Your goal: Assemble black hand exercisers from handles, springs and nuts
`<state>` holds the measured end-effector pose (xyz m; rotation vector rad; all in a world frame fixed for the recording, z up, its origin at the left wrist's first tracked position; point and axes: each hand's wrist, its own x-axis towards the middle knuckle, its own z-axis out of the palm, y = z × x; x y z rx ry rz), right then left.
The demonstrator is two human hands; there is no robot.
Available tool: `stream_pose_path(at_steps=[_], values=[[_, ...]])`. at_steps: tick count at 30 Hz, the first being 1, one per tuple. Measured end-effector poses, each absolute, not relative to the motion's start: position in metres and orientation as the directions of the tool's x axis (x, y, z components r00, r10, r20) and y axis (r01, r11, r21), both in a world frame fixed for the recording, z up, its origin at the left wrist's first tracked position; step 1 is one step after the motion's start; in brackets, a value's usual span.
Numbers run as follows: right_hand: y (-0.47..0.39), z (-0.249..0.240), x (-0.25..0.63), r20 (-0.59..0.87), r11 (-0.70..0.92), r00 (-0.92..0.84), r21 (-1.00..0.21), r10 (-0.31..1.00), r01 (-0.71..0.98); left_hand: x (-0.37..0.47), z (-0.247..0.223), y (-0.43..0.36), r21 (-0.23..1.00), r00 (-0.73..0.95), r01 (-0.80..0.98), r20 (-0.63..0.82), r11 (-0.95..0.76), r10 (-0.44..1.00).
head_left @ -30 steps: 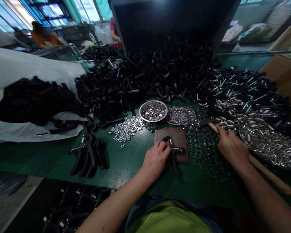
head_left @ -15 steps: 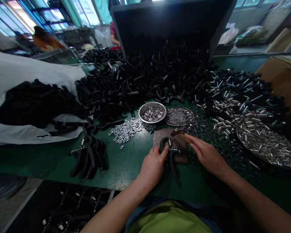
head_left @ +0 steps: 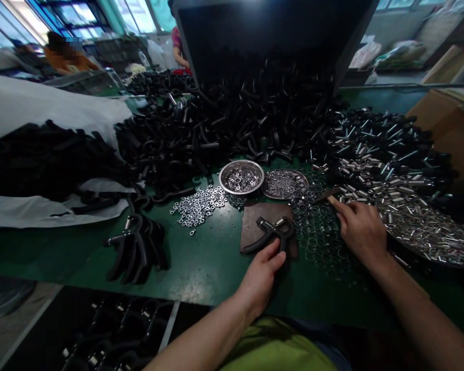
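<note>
My left hand [head_left: 261, 275] is closed on one arm of a black hand grip strengthener [head_left: 270, 232], which lies across a brown metal plate [head_left: 251, 214]. The strengthener's coil spring points up and right. In my right hand [head_left: 363, 232] is a hammer [head_left: 330, 197], held by its wooden handle with the dark head to the left, over scattered metal rings [head_left: 313, 242]. Beyond the plate sit a round steel bowl [head_left: 221, 180] and an oval tray [head_left: 266, 193] of small metal parts. Loose nuts [head_left: 197, 208] lie to their left.
Several assembled grip strengtheners [head_left: 137, 247] stand together at left, with more in a box [head_left: 174, 322] below the edge. Black handles [head_left: 235, 118] are heaped at the back. Springs and pins [head_left: 429, 226] pile up at right beside a cardboard box [head_left: 444, 121]. Another person [head_left: 67, 54] sits far left.
The strengthener has been turned over on the plate, and my left hand now grips its near arm. My right hand has moved right with the hammer, away from the plate.
</note>
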<state>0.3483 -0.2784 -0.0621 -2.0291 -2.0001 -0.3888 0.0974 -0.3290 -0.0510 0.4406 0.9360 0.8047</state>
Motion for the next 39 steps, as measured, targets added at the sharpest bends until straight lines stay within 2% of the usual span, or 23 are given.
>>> stream_pose_path(at_steps=[4,6,8,11,14,16,20,26,28,30,31,33,34,36,39], values=[[-0.275,-0.055,0.303,0.26,0.219,-0.116,-0.415,0.959,0.883,0.094,-0.042,-0.342,0.795,0.339,-0.285,-0.439,0.535,0.832],[-0.271,-0.059,0.282,0.167,0.248,-0.189,-0.506,0.968,0.826,0.085,-0.037,-0.346,0.858,0.34,-0.179,-0.406,0.482,0.848],[-0.264,-0.064,0.268,0.097,0.255,-0.238,-0.494,0.966,0.831,0.07,-0.033,-0.343,0.93,0.328,-0.057,-0.326,0.363,0.887],[-0.251,-0.062,0.255,0.075,0.265,-0.256,-0.379,0.964,0.887,0.037,-0.038,-0.323,0.973,0.172,0.217,-0.112,0.073,0.979],[-0.24,-0.049,0.236,0.153,0.348,-0.316,-0.288,0.936,0.892,0.001,-0.055,-0.292,0.844,0.026,0.53,0.076,-0.078,0.997],[-0.234,-0.041,0.216,0.174,0.455,-0.421,-0.297,0.89,0.839,-0.014,-0.07,-0.272,0.751,0.022,0.654,0.107,-0.095,0.994],[-0.227,-0.04,0.177,0.131,0.628,-0.619,-0.274,0.774,0.728,-0.02,-0.093,-0.25,0.659,0.11,0.736,0.112,-0.156,0.988],[-0.228,-0.045,0.159,0.042,0.63,-0.63,-0.124,0.775,0.767,-0.012,-0.101,-0.243,0.555,0.163,0.802,0.152,-0.221,0.975],[-0.231,-0.044,0.156,0.019,0.62,-0.621,-0.106,0.783,0.778,-0.012,-0.099,-0.242,0.565,0.152,0.797,0.155,-0.214,0.976],[-0.233,-0.043,0.155,0.009,0.612,-0.615,-0.104,0.789,0.784,-0.012,-0.094,-0.244,0.649,0.109,0.739,0.148,-0.18,0.983],[-0.233,-0.043,0.155,0.012,0.611,-0.614,-0.11,0.789,0.784,-0.012,-0.09,-0.245,0.73,0.081,0.667,0.125,-0.147,0.989],[-0.233,-0.043,0.156,0.03,0.604,-0.608,-0.165,0.793,0.78,-0.012,-0.081,-0.252,0.915,0.055,0.401,0.029,-0.049,0.998],[-0.233,-0.043,0.158,0.045,0.591,-0.597,-0.224,0.801,0.775,-0.011,-0.077,-0.256,0.974,0.067,0.226,-0.028,0.012,0.997],[-0.234,-0.041,0.166,0.087,0.536,-0.55,-0.392,0.831,0.748,-0.008,-0.069,-0.266,0.988,0.113,-0.098,-0.11,0.121,0.987],[-0.237,-0.036,0.187,0.142,0.418,-0.434,-0.636,0.889,0.648,-0.001,-0.061,-0.279,0.919,0.143,-0.337,-0.163,0.203,0.976]])
